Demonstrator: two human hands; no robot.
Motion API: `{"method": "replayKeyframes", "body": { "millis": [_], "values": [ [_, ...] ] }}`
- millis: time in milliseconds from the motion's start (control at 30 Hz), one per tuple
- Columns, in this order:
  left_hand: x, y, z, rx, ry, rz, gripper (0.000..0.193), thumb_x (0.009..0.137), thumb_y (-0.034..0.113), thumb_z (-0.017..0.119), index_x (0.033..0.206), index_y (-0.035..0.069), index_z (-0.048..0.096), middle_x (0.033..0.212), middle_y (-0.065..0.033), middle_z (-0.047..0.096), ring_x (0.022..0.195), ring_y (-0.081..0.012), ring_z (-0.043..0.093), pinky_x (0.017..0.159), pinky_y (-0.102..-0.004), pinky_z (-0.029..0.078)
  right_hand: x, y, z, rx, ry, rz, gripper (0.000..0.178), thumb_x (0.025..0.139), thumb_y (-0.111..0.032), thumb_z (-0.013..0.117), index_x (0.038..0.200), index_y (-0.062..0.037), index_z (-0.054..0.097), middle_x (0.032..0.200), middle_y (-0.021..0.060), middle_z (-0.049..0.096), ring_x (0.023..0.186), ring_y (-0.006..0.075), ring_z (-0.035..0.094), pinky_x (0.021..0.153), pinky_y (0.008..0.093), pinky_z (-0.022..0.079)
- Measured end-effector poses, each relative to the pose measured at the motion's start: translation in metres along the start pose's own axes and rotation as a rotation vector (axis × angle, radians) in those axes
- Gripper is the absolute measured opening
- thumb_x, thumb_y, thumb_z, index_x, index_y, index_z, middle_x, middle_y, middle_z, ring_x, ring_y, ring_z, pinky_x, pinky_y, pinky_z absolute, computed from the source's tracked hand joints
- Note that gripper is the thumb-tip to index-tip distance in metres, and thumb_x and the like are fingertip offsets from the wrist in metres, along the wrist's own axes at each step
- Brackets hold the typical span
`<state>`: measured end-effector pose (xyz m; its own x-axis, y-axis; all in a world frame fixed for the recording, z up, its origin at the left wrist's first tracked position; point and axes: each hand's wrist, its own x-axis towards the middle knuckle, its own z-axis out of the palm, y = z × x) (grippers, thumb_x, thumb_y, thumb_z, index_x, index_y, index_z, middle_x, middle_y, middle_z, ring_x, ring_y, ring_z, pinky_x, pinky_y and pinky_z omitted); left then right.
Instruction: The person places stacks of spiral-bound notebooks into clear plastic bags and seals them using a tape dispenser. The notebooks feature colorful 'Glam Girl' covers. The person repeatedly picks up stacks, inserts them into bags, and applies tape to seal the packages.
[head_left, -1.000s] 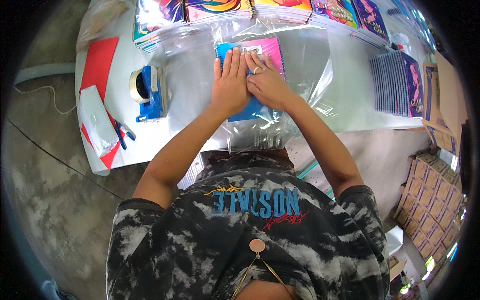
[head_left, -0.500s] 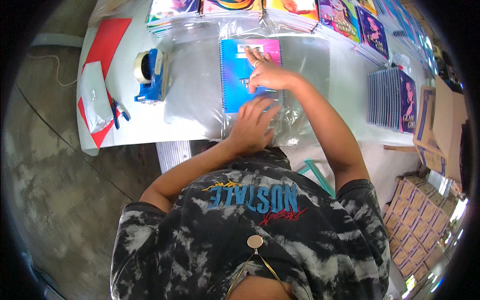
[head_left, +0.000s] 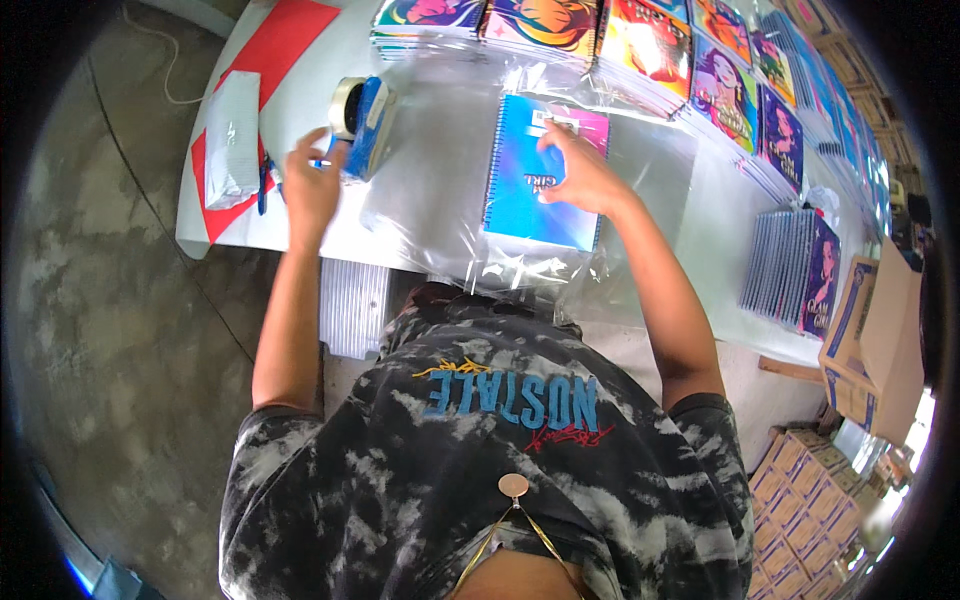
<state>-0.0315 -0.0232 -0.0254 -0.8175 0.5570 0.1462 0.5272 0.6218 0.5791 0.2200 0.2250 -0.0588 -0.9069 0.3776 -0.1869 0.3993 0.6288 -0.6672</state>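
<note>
Notebook [head_left: 522,207], blue running to pink, spiral edge to the person's left: lies flat near the middle of the white surface [head_left: 715,245], with clear plastic film [head_left: 430,175] spread about it.

Right hand [head_left: 584,174] rests over its right half, thumb and fingers spread well apart, nothing gripped; they appear to press it down. Left hand [head_left: 316,188] is at the near end of the blue tape dispenser [head_left: 372,128], fingers bent, thumb apart from them. Cannot tell whether it has hold of the dispenser, a bit of tape, or only reaches in (the fingertips are small and partly hidden).

Progress, judged from how things lie: notebook is placed and squared up on the film, so the laying-out looks done. Covering looks part-way at best. Film runs out flat to both sides and bunches, wrinkled and shiny, at the near edge; those loose parts look unsecured. Whether a layer already crosses the cover is unclear through the glare. No strip of tape can be made out on it. Fastening therefore seems to be what is left for this one.

Around it: bright-covered notebook stacks [head_left: 545,28] along the far side, another row of notebooks [head_left: 782,265] at right. Whether any of those are finished, cannot tell.
</note>
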Motion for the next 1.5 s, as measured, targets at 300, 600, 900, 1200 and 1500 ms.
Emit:
{"method": "replayKeyframes", "body": {
  "millis": [300,600,900,1200,1500],
  "values": [
    [0.048,-0.052,-0.014,-0.492,-0.651,-0.461,0.031,0.085,0.036,0.057,0.100,0.010,0.066,0.080,0.0009,0.052,0.070,-0.0116,0.040,0.058,-0.0274,0.035,0.003,-0.018,-0.006,0.016,0.011,0.080,0.105,0.051,-0.009,0.083,0.139,-0.0103,0.026,0.142,0.0165,0.032,0.131,0.0306,0.033,0.106,0.0383,0.029],
    [-0.008,-0.127,-0.010,-0.269,-0.202,-0.391,0.020,0.084,0.019,0.061,0.087,0.000,0.067,0.085,-0.0072,0.066,0.074,-0.0162,0.060,0.068,-0.0314,0.047,0.005,-0.012,-0.001,0.004,0.039,0.022,0.112,0.052,-0.013,0.082,0.143,-0.0108,0.017,0.143,0.0147,0.032,0.132,0.0288,0.031,0.107,0.0416,0.027],
    [0.015,0.142,0.084,-0.353,-1.040,0.175,0.033,0.084,0.035,0.060,0.088,0.004,0.069,0.071,-0.0056,0.066,0.064,-0.0125,0.061,0.056,-0.0275,0.049,0.002,0.002,-0.003,-0.011,0.073,0.029,0.121,0.046,-0.021,0.085,0.144,-0.0117,0.015,0.138,0.0144,0.040,0.128,0.0281,0.038,0.104,0.0435,0.028],
    [0.074,0.135,0.104,0.735,-1.015,0.366,0.068,0.070,0.062,0.064,0.108,0.006,0.063,0.102,-0.0142,0.065,0.096,-0.0285,0.063,0.085,-0.0394,0.047,-0.015,0.010,-0.007,-0.072,0.307,0.073,0.125,0.051,-0.042,0.083,0.145,-0.0086,0.009,0.142,0.0209,0.031,0.135,0.0325,0.023,0.109,0.0502,0.011],
    [-0.047,0.099,0.143,-0.926,-0.498,-0.088,0.076,0.087,0.049,0.052,0.136,-0.005,0.030,0.133,-0.0216,0.039,0.126,-0.0270,0.033,0.104,-0.0361,0.027,-0.037,0.022,0.011,1.025,0.530,-0.011,0.074,0.078,-0.028,0.071,0.132,-0.0006,0.029,0.128,0.0140,0.038,0.118,0.0243,0.040,0.101,0.0368,0.030]
  ]
}}
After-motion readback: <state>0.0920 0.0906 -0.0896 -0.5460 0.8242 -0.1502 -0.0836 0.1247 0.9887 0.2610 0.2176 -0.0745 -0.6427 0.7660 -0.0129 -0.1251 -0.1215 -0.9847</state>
